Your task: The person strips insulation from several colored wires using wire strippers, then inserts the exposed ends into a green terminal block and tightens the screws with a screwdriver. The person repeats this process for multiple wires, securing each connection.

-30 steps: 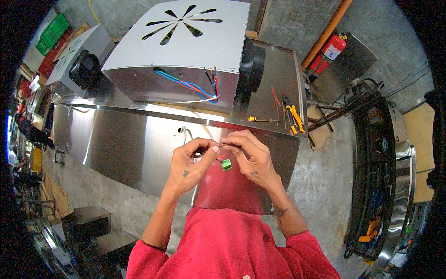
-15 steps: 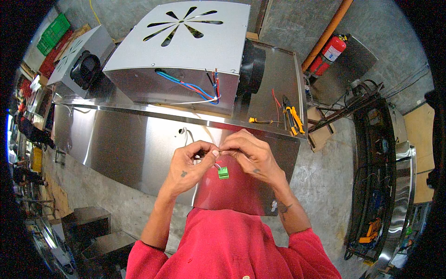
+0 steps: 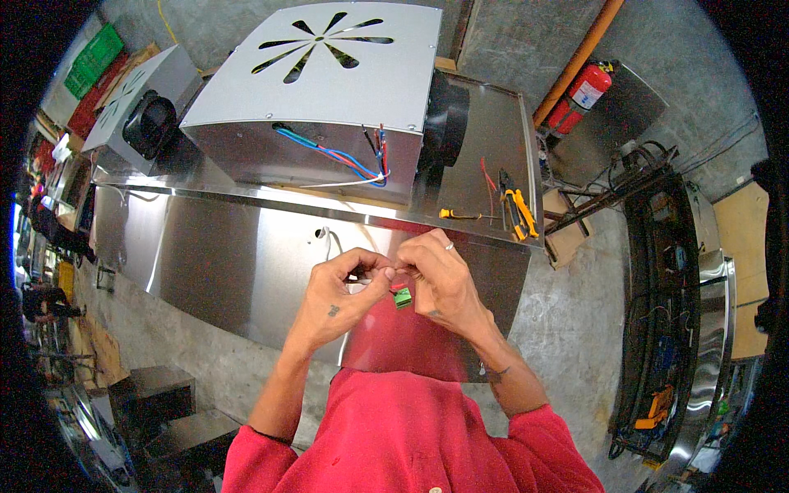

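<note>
A: How many hands are there?
B: Two. The left hand (image 3: 335,294) and the right hand (image 3: 445,287) meet at the fingertips above the metal desk (image 3: 205,246).
A: And each grip?
B: The left is pinched, thumb against forefinger, on the short red wiring (image 3: 399,287) of one green connector (image 3: 402,298). The right is drawn together too; I cannot tell what sits between its fingertips.
A: Where's that connector?
B: Hanging just below the fingertips, between both hands.
A: What else do you count?
B: Two boxes: one large box (image 3: 222,94) with eight slots on top and one bundle of coloured wires (image 3: 329,149) in front, and one small box (image 3: 123,113) to its left.
A: Tools?
B: One yellow-handled screwdriver (image 3: 448,214), then yellow-handled pliers (image 3: 523,205) on its right; one pair or two, I cannot tell.
</note>
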The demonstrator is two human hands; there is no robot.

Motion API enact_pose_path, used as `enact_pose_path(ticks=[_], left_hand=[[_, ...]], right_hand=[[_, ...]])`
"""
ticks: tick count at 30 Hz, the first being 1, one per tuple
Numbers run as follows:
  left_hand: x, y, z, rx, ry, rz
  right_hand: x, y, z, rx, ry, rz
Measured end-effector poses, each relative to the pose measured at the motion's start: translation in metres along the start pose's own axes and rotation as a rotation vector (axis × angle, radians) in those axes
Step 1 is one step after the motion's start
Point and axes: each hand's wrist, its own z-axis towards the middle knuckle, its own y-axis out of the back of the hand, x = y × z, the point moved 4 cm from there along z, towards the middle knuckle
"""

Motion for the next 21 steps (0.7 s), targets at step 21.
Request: enact_pose_path(ticks=[21], left_hand=[[-0.01, -0.003, 0.0, -0.101, -0.337, 0.182]], right_hand=[[-0.02, -0.001, -0.013, 0.126, -0.54, 0.501]])
